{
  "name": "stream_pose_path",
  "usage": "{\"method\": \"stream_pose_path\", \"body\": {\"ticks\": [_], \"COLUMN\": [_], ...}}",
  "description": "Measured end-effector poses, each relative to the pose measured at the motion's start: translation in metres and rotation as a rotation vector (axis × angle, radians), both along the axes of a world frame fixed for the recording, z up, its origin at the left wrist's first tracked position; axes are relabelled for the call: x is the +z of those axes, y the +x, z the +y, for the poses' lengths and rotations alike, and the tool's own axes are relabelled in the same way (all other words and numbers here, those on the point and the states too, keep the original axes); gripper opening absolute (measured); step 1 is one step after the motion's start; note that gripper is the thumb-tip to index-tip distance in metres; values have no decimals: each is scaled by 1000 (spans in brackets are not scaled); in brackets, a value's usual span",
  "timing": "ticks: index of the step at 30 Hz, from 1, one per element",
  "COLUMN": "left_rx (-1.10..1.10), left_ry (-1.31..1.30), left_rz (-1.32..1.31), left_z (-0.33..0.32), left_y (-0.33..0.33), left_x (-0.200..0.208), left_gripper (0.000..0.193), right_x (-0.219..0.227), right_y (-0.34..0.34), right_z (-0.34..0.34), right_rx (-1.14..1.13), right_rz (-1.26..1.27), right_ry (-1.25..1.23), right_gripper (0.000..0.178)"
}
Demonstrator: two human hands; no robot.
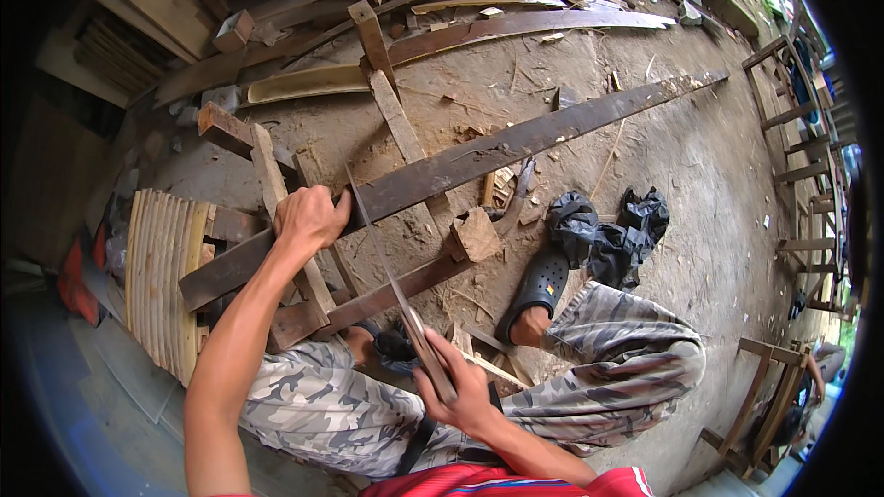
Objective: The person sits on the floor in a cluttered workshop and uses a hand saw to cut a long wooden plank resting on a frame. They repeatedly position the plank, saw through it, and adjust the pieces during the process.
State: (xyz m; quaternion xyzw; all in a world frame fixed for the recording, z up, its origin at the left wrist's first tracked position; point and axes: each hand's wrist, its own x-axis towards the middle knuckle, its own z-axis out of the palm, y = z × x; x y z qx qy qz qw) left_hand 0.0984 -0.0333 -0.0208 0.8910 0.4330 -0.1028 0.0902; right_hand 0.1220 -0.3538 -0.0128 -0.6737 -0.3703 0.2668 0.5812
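A long dark wooden plank (516, 143) lies slantwise over a low wooden frame (398, 115). My left hand (311, 218) is closed over the plank near its left end, fingers curled and partly hidden. Just right of that hand, the thin blade of a handsaw (378, 239) crosses the plank, its tip reaching past the far edge. My right hand (458, 388) grips the saw's wooden handle, close to my lap. Whether the blade has cut into the wood cannot be made out.
Upright slats (157, 267) are stacked at the left. A wood block (477, 235) sits on the frame's near corner. My shoe (536, 281) and a crumpled black plastic bag (612, 235) are to the right. Planks and scraps (516, 32) line the back; wooden racks (801, 166) stand far right.
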Motion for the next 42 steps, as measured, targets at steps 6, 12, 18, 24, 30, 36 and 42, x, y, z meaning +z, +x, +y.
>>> {"method": "stream_pose_path", "body": {"ticks": [6,12,18,24,30,36,42], "left_rx": [8,14,13,40,37,7,-2], "left_ry": [13,-62,-50,-115,-134,-36,30], "left_rz": [27,-41,-56,-7,-42,-122,-118], "left_z": [2,3,7,6,3,10,10], "left_y": [-1,-2,-6,-8,-6,-11,-10], "left_x": [-1,0,-10,5,2,-23,-14], "left_gripper": [72,73,76,80,71,74,72], "right_x": [-17,-9,-18,-14,-7,-9,-27], "right_y": [18,-8,-3,15,-20,1,15], "right_z": [69,-45,15,92,-49,35,88], "right_rx": [5,-8,-69,-68,-46,-83,-61], "right_rz": [123,0,28,103,-117,-78,110], "right_ry": [3,-86,-85,-104,-59,-25,-38], "right_gripper": [65,62,59,60,64,64,65]}}
